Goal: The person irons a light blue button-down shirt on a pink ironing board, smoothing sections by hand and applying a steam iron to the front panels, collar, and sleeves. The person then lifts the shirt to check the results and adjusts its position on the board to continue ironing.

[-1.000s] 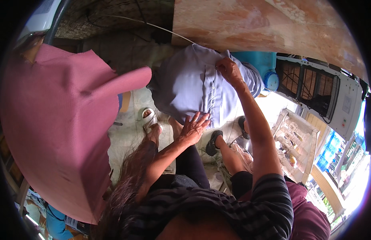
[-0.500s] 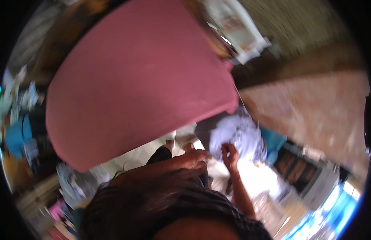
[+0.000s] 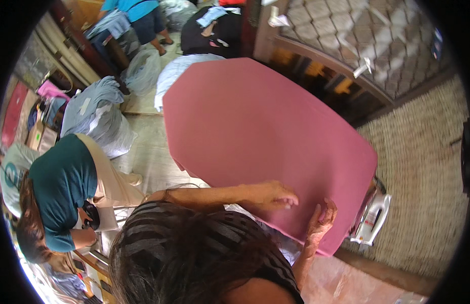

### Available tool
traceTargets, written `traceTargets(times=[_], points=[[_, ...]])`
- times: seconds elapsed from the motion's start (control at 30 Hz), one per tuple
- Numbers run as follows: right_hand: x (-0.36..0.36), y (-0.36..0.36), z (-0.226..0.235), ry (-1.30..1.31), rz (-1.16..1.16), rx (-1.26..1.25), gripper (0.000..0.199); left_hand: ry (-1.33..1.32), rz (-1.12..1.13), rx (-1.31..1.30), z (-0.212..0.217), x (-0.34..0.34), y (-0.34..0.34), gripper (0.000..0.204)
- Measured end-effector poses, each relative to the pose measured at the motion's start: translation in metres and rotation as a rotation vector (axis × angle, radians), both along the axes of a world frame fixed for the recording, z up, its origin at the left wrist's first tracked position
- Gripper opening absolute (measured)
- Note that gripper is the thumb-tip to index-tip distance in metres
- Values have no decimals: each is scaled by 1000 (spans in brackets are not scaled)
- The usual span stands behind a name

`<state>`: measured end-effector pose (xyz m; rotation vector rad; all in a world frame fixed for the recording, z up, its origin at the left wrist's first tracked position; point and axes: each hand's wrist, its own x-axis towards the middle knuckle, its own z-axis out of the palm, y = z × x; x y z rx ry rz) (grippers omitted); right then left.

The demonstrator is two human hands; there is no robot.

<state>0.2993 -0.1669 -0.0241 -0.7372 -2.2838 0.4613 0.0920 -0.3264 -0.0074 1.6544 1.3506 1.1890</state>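
A large ironing board with a smooth maroon cover (image 3: 255, 116) stretches out in front of me, its surface bare. Over its near edge hovers my left hand (image 3: 276, 194), fingers loosely bent and a little apart, holding nothing that I can see. My right hand (image 3: 323, 219) is raised to the right of it, palm turned inward, with thumb and fingers apart and nothing between them. A white clothes iron (image 3: 371, 219) stands at the board's right end, just beyond my right hand.
A person in a green shirt (image 3: 63, 177) bends over at my left. Another person in blue (image 3: 138, 15) stands at the far left. Bagged clothes (image 3: 98, 111) and a black bundle (image 3: 214, 33) sit on the floor. A lattice screen (image 3: 356, 40) borders the right side.
My view has swung round, so the board now lies further right and the iron at its right end. My hands have come from below the board's edge to over its near side.
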Motion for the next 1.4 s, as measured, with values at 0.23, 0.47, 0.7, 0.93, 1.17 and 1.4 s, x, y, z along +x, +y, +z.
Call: traceTargets(times=[0.23,0.47,0.7,0.93,1.17,1.4], points=[[-35,-1,-17,-245,-51,145,36,580,729,-8,-4,-115,-84,21],[-38,-7,-13,-292,-27,52,37,732,1439,-212,-46,-138,-181,39],[-38,1,-24,-278,-3,91,38,275,1923,-44,-112,-190,-247,47],[-39,5,-30,-380,-39,231,37,-1005,1835,155,-213,-319,-278,35],[-69,7,-19,-529,-67,170,41,-1517,1862,353,-280,-415,-288,25],[-242,-47,22,-307,112,163,49,-1768,1844,420,-286,-437,-291,18]])
